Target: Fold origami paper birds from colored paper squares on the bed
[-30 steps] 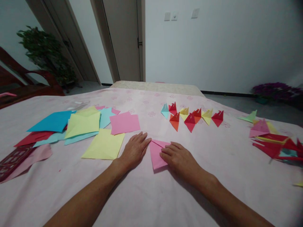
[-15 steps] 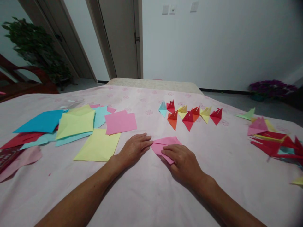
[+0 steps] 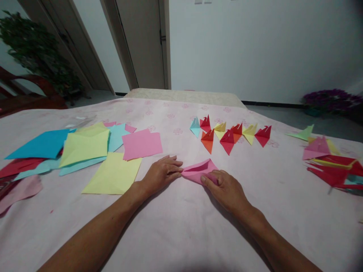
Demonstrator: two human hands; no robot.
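Matt pink paper fold (image 3: 198, 170), smooth, creased sharp, between the fingers (image 3: 208, 180). Beneath them a soft cloth cover (image 3: 181, 226), pale pink, faintly flower-printed, lightly wrinkled. Left of them flat matt paper sheets (image 3: 112, 174); beyond them crisp folded paper figures (image 3: 228, 135).

Bare tabletop (image 3: 184, 234) lay open in front of both hands. To the left, loose paper sheets (image 3: 85, 151) crowded the surface; beyond, a row of folded paper figures (image 3: 229, 134) stood, and a folded heap (image 3: 330, 164) blocked the right.
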